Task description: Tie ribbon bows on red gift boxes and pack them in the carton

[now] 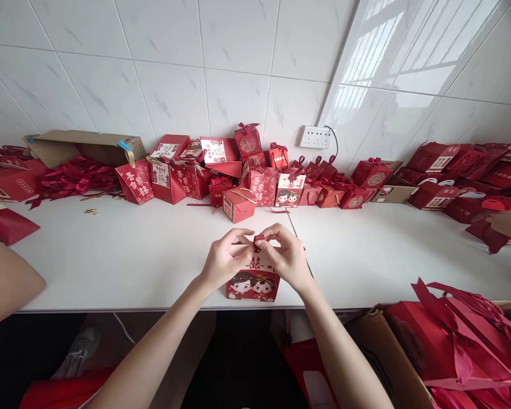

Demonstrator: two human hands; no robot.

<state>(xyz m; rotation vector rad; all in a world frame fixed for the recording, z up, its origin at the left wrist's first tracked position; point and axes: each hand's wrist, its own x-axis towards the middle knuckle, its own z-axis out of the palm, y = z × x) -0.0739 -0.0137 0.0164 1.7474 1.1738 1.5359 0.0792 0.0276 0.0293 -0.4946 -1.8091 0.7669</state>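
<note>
A red gift box (253, 286) printed with two cartoon figures and Chinese characters stands near the front edge of the table. Above its top, a short loop of dark red ribbon (259, 239) shows between my hands. My right hand (288, 257) pinches this ribbon between thumb and fingers. From the other side, my left hand (226, 258) closes its thumb and fingers on the ribbon at the box's top. My fingers partly hide the upper part of the box. Just beyond them sits a smaller red box (239, 204) with a twisted gold cord.
Red gift boxes line the tiled wall, beside a heap of ribbons (74, 179) and a cardboard carton (85, 142). Gold pieces (91, 211) lie at left. Another person's arm (8, 267) is at left, a hand (509, 223) at right. A filled carton (377, 346) stands front right.
</note>
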